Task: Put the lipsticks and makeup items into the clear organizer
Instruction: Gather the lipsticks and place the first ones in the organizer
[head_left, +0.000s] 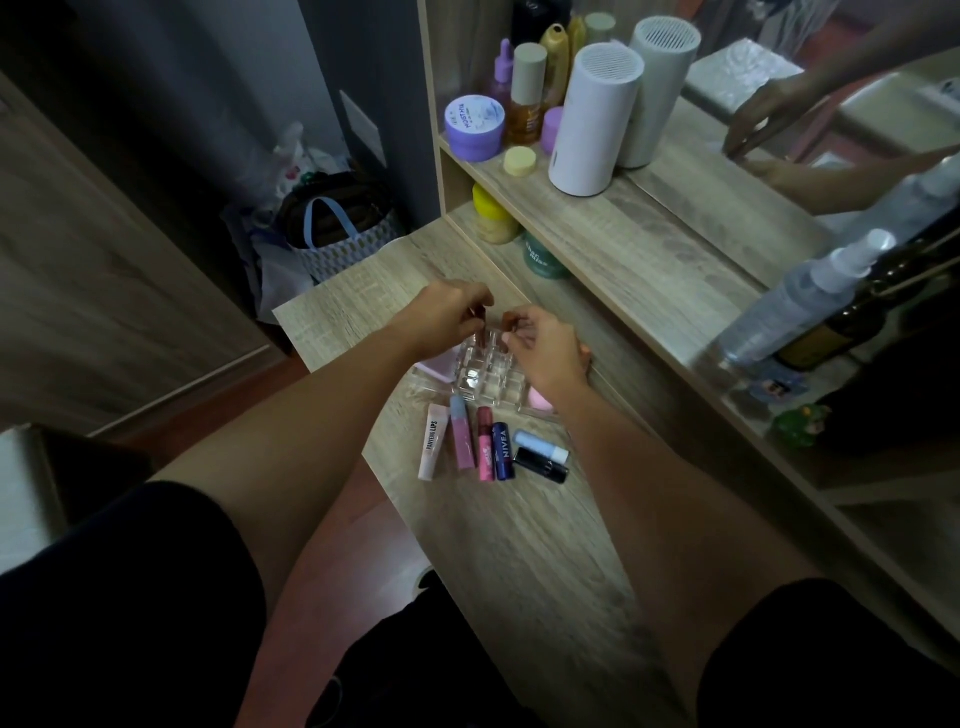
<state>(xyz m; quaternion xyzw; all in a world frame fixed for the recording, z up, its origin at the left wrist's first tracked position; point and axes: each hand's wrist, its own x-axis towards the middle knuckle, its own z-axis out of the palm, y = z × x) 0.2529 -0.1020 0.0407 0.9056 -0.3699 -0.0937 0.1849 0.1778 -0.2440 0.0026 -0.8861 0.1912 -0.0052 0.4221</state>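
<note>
A clear organizer (480, 378) with small square slots stands on the wooden desk. My left hand (452, 312) pinches a dark red lipstick (482, 332) upright over a far slot. My right hand (545, 348) hovers over the organizer's right side with fingers curled; a small thin item seems pinched at its fingertips, too blurred to name. In front of the organizer lie a pale lip gloss tube (434, 441), a pink tube with a blue cap (462, 434), a pink lip tint (485, 444), a blue Nivea stick (502, 451), a light blue stick (540, 447) and a black stick (540, 465).
A pink item (436, 364) lies left of the organizer, a pink sponge (540, 399) at its right. The shelf above holds jars, bottles and a white cylinder (592, 119). A spray bottle (800, 301) stands at right by the mirror. Bags (332, 234) sit on the floor left.
</note>
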